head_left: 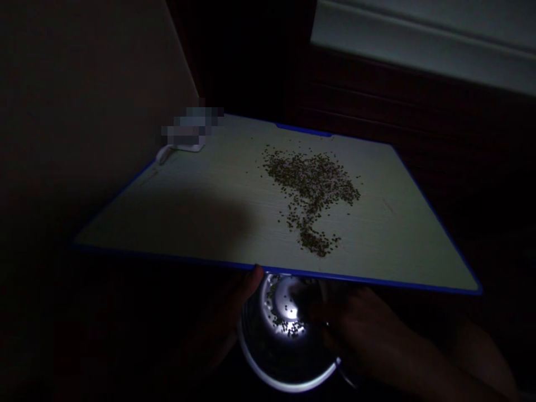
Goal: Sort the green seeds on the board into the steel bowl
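A pale board with a blue rim [201,218] lies in front of me, and a loose patch of small dark seeds or grains [310,178] is spread on its right half. Below its near edge is a shiny round metal bowl [288,385], with more grains on its inside. My left hand [238,301] is at the bowl's left side, closed on it, the thumb tip up against the board's edge; its other fingers are lost in the dark. My right hand [355,318] reaches over the bowl's right side, its fingertips too dark to make out.
On the board's far left corner lies a whitish object with a cord or handle [188,146], partly blurred out. A plain wall-like surface [92,84] rises at the left. A pale ledge [419,50] crosses the upper right. The surroundings are very dark.
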The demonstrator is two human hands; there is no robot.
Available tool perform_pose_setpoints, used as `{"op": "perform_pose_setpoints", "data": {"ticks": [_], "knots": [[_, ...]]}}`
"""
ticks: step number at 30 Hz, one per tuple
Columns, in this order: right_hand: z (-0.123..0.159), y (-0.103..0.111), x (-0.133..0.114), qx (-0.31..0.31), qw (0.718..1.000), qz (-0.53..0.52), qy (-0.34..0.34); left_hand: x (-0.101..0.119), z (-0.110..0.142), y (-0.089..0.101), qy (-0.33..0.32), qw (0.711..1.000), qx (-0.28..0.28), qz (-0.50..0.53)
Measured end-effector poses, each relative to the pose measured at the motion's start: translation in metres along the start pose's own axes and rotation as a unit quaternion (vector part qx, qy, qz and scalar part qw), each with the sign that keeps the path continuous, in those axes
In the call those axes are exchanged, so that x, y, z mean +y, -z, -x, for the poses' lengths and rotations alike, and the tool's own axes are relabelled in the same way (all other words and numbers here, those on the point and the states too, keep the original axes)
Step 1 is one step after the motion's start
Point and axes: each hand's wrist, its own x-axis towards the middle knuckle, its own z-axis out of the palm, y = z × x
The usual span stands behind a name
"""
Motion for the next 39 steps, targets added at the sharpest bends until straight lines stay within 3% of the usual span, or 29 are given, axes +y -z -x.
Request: {"op": "perform_pose_setpoints", "data": {"ticks": [4, 8, 13, 18, 24, 39], "knots": [[-0.010, 0.007, -0.005, -0.034, 0.998, 0.045, 0.007, -0.002, -0.001, -0.002, -0.026, 0.997, -0.070, -0.003], [-0.019, 0.006, -0.007, -0.085, 0.992, 0.086, 0.021, -0.006, -0.003, -0.002, -0.010, 0.993, -0.116, 0.018], [-0.027, -0.001, -0.008, -0.105, 0.989, 0.096, 0.029, -0.006, -0.002, -0.003, 0.022, 0.980, -0.179, 0.088], [-0.031, 0.001, -0.011, -0.140, 0.983, 0.114, 0.010, -0.015, -0.007, 0.002, 0.001, 0.979, -0.172, 0.105], [-0.033, 0.002, -0.013, -0.176, 0.975, 0.134, -0.020, -0.027, -0.016, 0.008, 0.002, 0.971, -0.209, 0.115], [-0.024, 0.003, -0.010, -0.129, 0.986, 0.103, -0.016, -0.027, -0.017, 0.009, -0.038, 0.973, -0.207, 0.092]]}}
